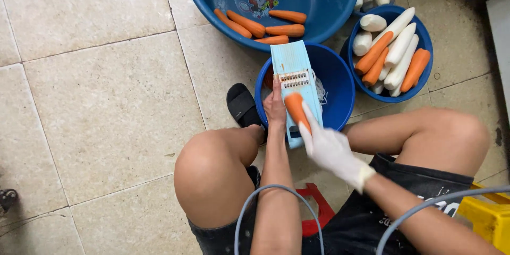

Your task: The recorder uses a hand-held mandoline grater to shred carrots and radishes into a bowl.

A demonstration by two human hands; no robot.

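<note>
Gloved right hand [330,149] gripping carrot [295,107] on slicer [294,69], left hand [274,107] clasping slicer's edge

The slicer board [294,77] rests on the middle basin [340,82]. Beyond this basin sits a larger basin [319,0] containing carrots [252,24]. Right of it sits a bowl [425,69] of peeled vegetables [396,48].

Floor: large beige tiles [101,90], worn and scuffed, grey grout lines running across.
Stains: dark specks on the tiles at the right edge.
Seat: a red stool [317,210] low on the floor.
Corner: a yellow crate [486,218] at lower right.
Light: even, soft, no hard shadows.
</note>
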